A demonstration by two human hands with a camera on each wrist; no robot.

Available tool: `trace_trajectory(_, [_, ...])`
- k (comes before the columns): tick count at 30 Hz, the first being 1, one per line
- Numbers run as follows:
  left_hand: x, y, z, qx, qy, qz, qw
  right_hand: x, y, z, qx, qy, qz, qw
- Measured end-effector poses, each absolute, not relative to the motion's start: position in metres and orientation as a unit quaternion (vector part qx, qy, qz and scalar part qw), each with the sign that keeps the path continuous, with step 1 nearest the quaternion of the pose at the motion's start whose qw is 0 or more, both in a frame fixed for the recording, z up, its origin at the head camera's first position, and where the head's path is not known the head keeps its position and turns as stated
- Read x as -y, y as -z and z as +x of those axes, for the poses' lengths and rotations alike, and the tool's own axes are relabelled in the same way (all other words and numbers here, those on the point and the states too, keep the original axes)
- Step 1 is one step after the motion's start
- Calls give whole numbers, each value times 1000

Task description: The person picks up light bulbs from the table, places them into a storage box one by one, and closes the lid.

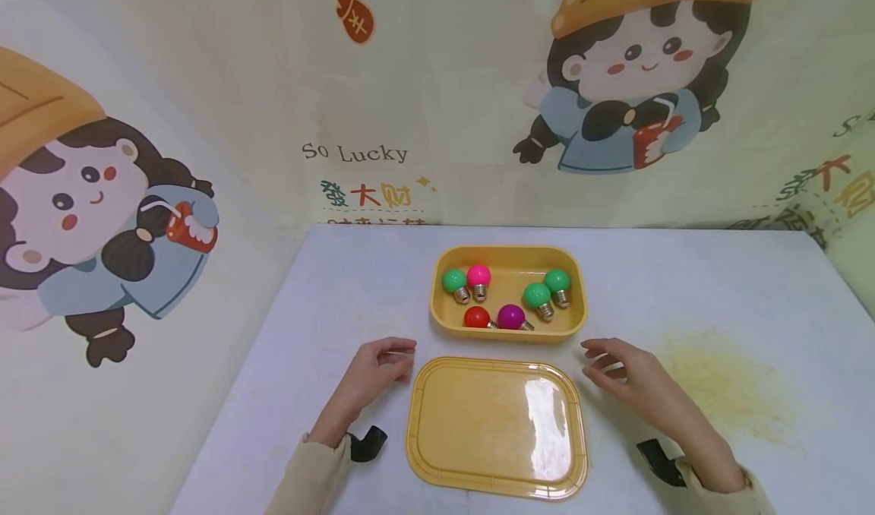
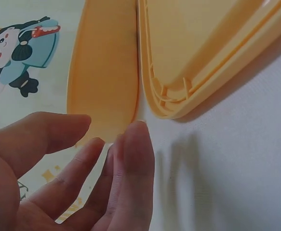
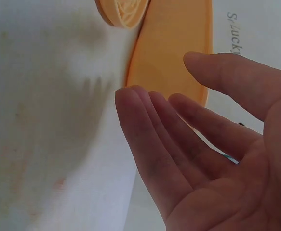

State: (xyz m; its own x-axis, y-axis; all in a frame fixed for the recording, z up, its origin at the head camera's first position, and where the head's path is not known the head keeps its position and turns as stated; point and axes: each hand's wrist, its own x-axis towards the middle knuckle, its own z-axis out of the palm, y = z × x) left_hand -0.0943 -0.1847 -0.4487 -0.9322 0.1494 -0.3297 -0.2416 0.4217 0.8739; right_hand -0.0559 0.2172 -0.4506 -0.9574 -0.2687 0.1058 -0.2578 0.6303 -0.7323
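Observation:
Several small light bulbs sit in an open yellow plastic box (image 1: 509, 333): a pink bulb (image 1: 479, 276), a red bulb (image 1: 476, 317), a purple bulb (image 1: 511, 317) and green bulbs, one a green bulb (image 1: 536, 295). In front of the box lies a flat yellow lid (image 1: 492, 424). My left hand (image 1: 376, 371) hovers by the lid's far left corner, its fingers loosely bent and holding nothing. Beyond the lid's right corner, my right hand (image 1: 629, 374) is likewise relaxed and bare. Both wrist views show the fingertips near the box wall (image 2: 104, 57), apart from the lid.
The white table (image 1: 328, 287) has a yellowish stain (image 1: 728, 386) at the right. Behind and to the left hangs a cream cloth (image 1: 437, 105) printed with cartoon figures. A black strap piece (image 1: 368, 444) juts from the left wrist, another black piece (image 1: 660, 463) from the right.

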Motion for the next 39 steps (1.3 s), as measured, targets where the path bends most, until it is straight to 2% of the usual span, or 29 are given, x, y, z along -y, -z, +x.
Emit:
trace_trajectory(11, [184,449,-88,-831,-514,-18,210,-213,460,-52,-894,422,-135,71])
trace_trajectory(22, [181,455,-88,-827,-510,-1,237,-206,466,-49,-878,443,-148,100])
trace_trajectory(39, [175,460,-90,-843,-490,9,222,-194,466,-51,-901,405,-112,111])
